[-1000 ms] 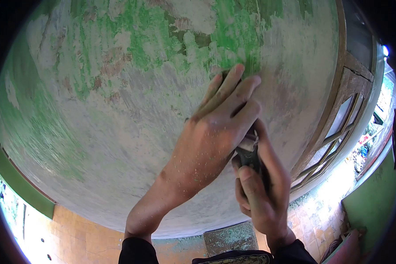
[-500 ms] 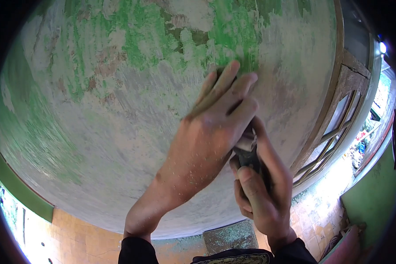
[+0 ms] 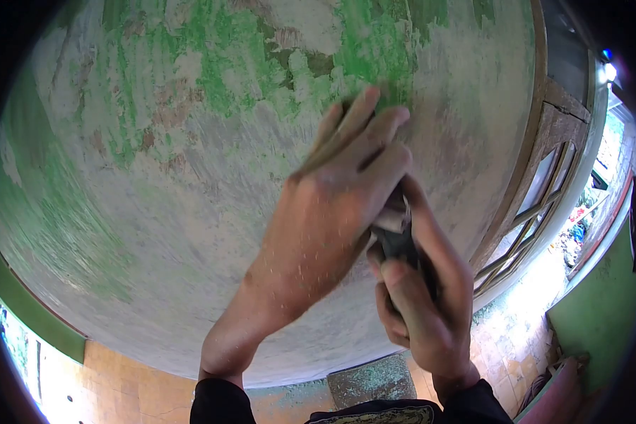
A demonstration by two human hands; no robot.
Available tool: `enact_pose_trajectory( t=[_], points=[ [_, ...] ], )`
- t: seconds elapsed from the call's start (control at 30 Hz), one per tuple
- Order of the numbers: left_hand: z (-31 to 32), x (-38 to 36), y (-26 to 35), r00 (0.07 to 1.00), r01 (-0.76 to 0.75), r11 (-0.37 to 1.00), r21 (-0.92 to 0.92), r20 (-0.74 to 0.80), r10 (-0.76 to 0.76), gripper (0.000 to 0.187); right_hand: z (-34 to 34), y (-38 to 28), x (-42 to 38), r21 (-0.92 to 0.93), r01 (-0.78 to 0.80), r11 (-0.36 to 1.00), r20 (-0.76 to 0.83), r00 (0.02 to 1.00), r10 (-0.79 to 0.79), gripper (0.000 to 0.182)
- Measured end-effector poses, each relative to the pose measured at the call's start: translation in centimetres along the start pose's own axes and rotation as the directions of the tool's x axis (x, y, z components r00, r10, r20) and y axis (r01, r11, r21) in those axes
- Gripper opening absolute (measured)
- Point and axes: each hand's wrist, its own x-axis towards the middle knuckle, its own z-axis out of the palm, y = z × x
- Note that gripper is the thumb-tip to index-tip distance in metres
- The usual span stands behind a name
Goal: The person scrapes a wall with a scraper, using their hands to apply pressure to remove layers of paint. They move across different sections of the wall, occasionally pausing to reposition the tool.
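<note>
A wall (image 3: 212,191) with peeling green paint and bare grey-white patches fills most of the view. My right hand (image 3: 427,304) is wrapped round the black handle of a scraper (image 3: 397,237), right of centre. Over the tool's upper part lies my left hand (image 3: 332,191), fingers pointing up and pressed on it against the wall. Most of the blade is hidden under the left fingers. Pale flecks cling to the back of my left hand and wrist.
A brown wooden window frame (image 3: 533,205) stands at the right. Below is a tiled floor (image 3: 141,385) with a grey mat (image 3: 371,381) covered in green flakes. A green wall panel (image 3: 601,311) is at the lower right.
Both hands and the scraper have shifted slightly, the left hand a little up and to the left. The grip on the tool looks the same.
</note>
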Motion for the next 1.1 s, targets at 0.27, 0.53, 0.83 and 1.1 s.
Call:
enact_pose_trajectory(
  t=[0.27, 0.53, 0.83, 1.1],
  points=[
    [-0.3, 0.2, 0.1, 0.999, 0.025, 0.999, -0.045, 0.024, -0.024, 0.017, 0.2, -0.6, -0.4, 0.004, -0.056, 0.998, -0.03, 0.998, 0.056, 0.072],
    [-0.2, -0.1, 0.4, 0.999, 0.026, 0.997, -0.066, 0.041, -0.024, 0.019, 0.5, -1.4, -0.6, 0.018, -0.074, 0.997, -0.056, 0.996, 0.075, 0.071],
    [-0.4, 0.5, -0.2, 0.997, -0.05, 0.998, -0.045, 0.059, 0.053, 0.023, 0.6, -0.6, -0.3, 0.001, -0.049, 0.999, -0.077, 0.996, 0.048, 0.072],
    [-0.4, 0.1, 0.4, 0.998, 0.038, 0.987, -0.154, 0.059, -0.029, 0.023, 0.5, -0.8, -0.8, -0.005, -0.064, 0.998, -0.07, 0.996, 0.063, 0.07]
  ],
)
